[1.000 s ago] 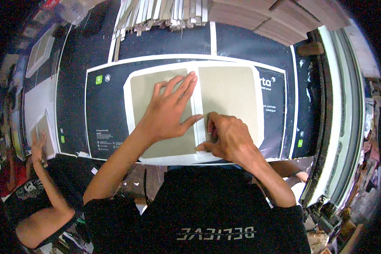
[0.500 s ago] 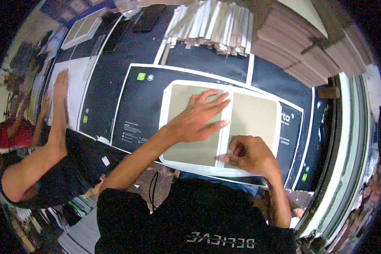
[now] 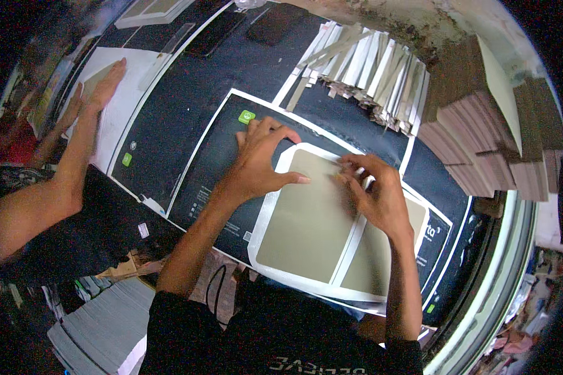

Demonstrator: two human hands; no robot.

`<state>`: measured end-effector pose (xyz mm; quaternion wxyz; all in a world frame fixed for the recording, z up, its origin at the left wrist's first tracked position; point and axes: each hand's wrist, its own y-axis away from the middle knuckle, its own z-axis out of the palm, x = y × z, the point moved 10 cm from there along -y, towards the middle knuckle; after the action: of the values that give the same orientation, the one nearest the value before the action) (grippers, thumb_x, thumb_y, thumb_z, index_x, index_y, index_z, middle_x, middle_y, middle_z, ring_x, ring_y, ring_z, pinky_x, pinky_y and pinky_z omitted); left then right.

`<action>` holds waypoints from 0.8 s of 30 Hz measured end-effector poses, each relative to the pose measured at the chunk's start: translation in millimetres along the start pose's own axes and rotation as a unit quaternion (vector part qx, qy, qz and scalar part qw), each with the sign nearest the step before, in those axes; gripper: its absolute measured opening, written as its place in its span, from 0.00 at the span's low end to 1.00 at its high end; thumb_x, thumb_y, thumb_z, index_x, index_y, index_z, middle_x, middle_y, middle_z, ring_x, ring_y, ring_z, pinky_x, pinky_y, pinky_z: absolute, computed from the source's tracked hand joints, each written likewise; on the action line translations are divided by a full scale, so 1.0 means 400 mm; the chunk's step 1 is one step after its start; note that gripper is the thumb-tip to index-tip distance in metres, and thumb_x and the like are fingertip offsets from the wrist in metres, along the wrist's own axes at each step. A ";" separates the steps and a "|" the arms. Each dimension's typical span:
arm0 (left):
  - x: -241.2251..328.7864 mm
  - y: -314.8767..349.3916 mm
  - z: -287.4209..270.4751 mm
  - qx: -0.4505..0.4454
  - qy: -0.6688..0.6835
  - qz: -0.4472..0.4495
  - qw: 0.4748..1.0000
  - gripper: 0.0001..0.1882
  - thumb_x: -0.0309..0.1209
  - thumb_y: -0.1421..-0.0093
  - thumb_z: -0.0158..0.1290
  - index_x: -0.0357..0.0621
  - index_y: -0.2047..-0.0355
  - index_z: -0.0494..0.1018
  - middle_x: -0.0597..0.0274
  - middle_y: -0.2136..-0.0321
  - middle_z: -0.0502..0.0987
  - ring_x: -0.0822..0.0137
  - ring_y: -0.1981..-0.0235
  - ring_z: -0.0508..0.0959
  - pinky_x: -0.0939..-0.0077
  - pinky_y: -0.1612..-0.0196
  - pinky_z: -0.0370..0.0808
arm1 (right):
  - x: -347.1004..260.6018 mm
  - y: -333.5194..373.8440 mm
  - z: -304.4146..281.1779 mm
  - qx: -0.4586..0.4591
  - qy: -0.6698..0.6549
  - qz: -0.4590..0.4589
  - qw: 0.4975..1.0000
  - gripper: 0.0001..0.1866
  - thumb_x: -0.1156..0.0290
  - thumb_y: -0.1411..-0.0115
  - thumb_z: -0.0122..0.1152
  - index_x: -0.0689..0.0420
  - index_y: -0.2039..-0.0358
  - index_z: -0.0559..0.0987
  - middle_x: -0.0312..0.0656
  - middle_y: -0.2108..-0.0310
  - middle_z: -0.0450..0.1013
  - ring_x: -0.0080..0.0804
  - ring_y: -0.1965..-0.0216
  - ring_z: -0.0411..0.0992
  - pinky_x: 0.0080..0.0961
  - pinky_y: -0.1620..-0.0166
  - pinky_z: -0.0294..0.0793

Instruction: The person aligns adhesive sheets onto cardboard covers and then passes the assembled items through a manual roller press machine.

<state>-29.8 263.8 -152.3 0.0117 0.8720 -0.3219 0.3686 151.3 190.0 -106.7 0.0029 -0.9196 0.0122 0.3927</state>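
Observation:
Two beige boards lie side by side on a white sheet point(image 3: 254, 250) with cut corners: a left board point(image 3: 306, 231) and a right board point(image 3: 372, 265). A narrow pale strip point(image 3: 346, 255) runs between them. My left hand point(image 3: 256, 161) is open at the sheet's far left corner, its thumb over the left board's edge and its fingers on the dark printed sheet point(image 3: 216, 150) beneath. Over the far part of the strip, my right hand point(image 3: 380, 197) has its fingers bent together, the tips blurred. Whatever they pinch, if anything, I cannot make out.
A heap of thin board strips point(image 3: 372, 75) lies at the back. Tall stacks of brown board point(image 3: 475, 125) stand at the right. On the left, a co-worker's hand point(image 3: 109, 87) rests on a white sheet point(image 3: 125, 81). Two dark flat blocks lie at the far side.
My right hand has gone from the strip's near end to its far part. My left hand has moved left off the middle to the far left corner. The view has tilted.

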 end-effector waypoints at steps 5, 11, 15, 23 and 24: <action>0.001 -0.011 -0.006 0.025 0.014 0.020 0.999 0.31 0.48 0.59 0.74 0.53 0.56 0.75 0.57 0.54 0.71 0.52 0.47 0.67 0.52 0.46 0.58 | -0.028 -0.095 0.077 0.010 -0.009 -0.028 1.000 0.12 0.77 0.43 0.65 0.62 0.57 0.84 0.53 0.66 0.79 0.42 0.68 0.79 0.35 0.62 0.78; -0.033 -0.054 -0.001 -0.006 0.064 0.029 0.998 0.11 0.31 0.47 0.66 0.51 0.63 0.79 0.59 0.59 0.73 0.53 0.49 0.70 0.51 0.46 0.59 | -0.012 -0.148 0.098 0.007 -0.025 0.017 1.000 0.10 0.73 0.46 0.69 0.64 0.64 0.85 0.51 0.69 0.81 0.37 0.74 0.79 0.32 0.66 0.79; -0.032 -0.067 0.003 -0.007 0.074 0.036 0.997 0.08 0.27 0.46 0.63 0.50 0.65 0.79 0.60 0.61 0.75 0.54 0.50 0.70 0.51 0.46 0.60 | 0.006 -0.162 0.105 0.015 -0.032 0.020 0.999 0.07 0.74 0.47 0.69 0.63 0.69 0.86 0.50 0.72 0.82 0.35 0.75 0.80 0.30 0.66 0.79; -0.039 -0.064 0.009 -0.012 0.100 0.020 0.995 0.08 0.24 0.47 0.63 0.49 0.66 0.79 0.59 0.63 0.75 0.54 0.52 0.72 0.52 0.48 0.61 | 0.025 -0.157 0.111 0.041 -0.050 0.075 0.995 0.07 0.71 0.49 0.70 0.62 0.72 0.87 0.48 0.77 0.81 0.35 0.77 0.80 0.31 0.66 0.79; -0.039 -0.064 0.006 -0.009 0.102 0.021 0.995 0.08 0.24 0.47 0.63 0.48 0.66 0.79 0.58 0.63 0.75 0.54 0.52 0.72 0.51 0.48 0.61 | 0.023 -0.153 0.110 0.047 -0.040 0.077 0.995 0.08 0.71 0.49 0.70 0.62 0.72 0.87 0.48 0.77 0.81 0.35 0.77 0.80 0.31 0.66 0.79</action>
<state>-21.8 292.2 -158.7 0.0448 0.8229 -0.3402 0.4529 127.4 251.4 -144.3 0.0163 -0.8982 0.1010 0.4274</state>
